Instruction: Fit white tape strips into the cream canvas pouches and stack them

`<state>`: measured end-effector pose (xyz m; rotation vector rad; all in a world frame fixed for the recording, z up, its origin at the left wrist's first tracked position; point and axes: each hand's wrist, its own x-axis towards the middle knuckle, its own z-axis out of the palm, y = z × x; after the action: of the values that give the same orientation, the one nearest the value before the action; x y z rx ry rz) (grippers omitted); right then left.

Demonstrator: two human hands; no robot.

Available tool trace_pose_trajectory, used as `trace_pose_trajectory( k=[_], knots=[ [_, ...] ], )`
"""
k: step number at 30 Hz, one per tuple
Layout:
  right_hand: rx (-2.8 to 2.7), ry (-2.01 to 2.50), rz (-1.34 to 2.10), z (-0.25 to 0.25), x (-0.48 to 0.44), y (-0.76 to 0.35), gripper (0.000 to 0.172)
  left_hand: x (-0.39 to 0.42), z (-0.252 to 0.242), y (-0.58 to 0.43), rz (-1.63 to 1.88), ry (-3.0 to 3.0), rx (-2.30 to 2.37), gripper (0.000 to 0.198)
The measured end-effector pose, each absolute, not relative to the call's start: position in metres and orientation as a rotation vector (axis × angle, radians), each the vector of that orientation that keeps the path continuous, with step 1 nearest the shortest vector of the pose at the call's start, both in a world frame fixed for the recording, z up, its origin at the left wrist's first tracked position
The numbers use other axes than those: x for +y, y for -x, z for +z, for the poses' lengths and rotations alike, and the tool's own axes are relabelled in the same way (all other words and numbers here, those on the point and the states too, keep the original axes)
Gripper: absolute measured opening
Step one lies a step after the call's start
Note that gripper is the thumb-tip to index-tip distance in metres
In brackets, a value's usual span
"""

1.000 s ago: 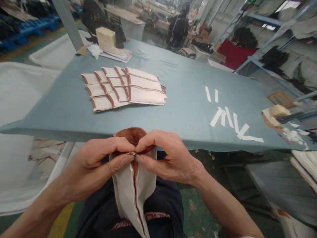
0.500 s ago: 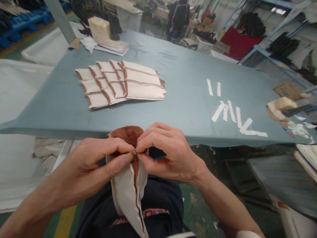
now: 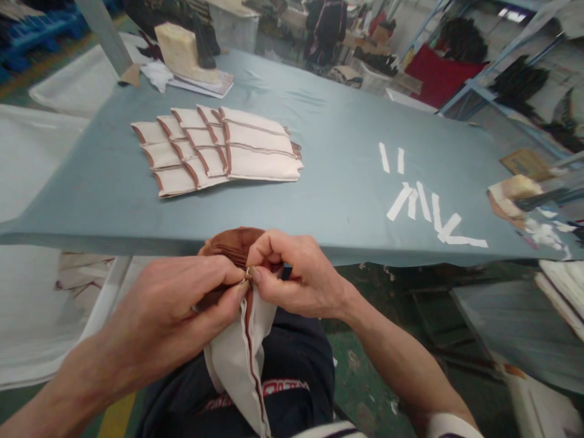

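Observation:
Over my lap I hold a cream fabric piece (image 3: 237, 359) with a brown seam down its middle and a brown lining (image 3: 230, 243) showing at its top. My left hand (image 3: 173, 310) is closed, thumb and fingers pinching the piece's top edge from the left. My right hand (image 3: 296, 274) is closed too, pinching the same edge from the right, so the fingertips of both hands meet at the seam. Beyond the hands, on the blue-grey table (image 3: 328, 201), lie several finished cream pieces (image 3: 214, 149) in overlapping rows.
White strips (image 3: 424, 207) lie on the table's right part. A cream foam block (image 3: 176, 52) stands on papers at the far left corner. White sheeting (image 3: 31, 182) is at the left, metal shelving (image 3: 515, 79) at the right. A person (image 3: 326, 27) stands far behind the table.
Both hands keep their pinch on the piece. My right hand has curled tighter and pulled in toward the seam, and more brown lining shows. The view has tilted down slightly.

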<state>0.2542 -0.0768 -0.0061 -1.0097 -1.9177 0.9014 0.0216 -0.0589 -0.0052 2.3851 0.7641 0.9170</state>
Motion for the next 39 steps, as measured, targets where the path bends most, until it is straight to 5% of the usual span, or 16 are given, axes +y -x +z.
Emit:
trace_pose_trajectory(
  k=[12,19,27,35,39],
  knots=[
    [-2.200,1.021,0.545,-0.007,-0.073,-0.263,0.010,-0.051,0.000,-0.022,0.732,-2.182,0.880,0.024],
    [-2.019,0.999,0.923,-0.010,-0.068,-0.259,0.007,-0.044,0.010,-0.029,0.788,-2.147,0.910,0.027],
    [-1.928,0.983,0.975,-0.007,-0.062,-0.253,0.012,-0.039,0.011,-0.030,0.910,-2.022,0.925,0.024],
    [-1.504,1.087,1.648,-0.009,-0.062,-0.247,0.021,-0.040,0.004,-0.036,1.054,-2.145,0.850,0.022],
    [-1.422,1.116,1.677,-0.006,-0.063,-0.249,0.022,-0.034,-0.001,-0.037,1.013,-1.961,0.833,0.016]
  ],
)
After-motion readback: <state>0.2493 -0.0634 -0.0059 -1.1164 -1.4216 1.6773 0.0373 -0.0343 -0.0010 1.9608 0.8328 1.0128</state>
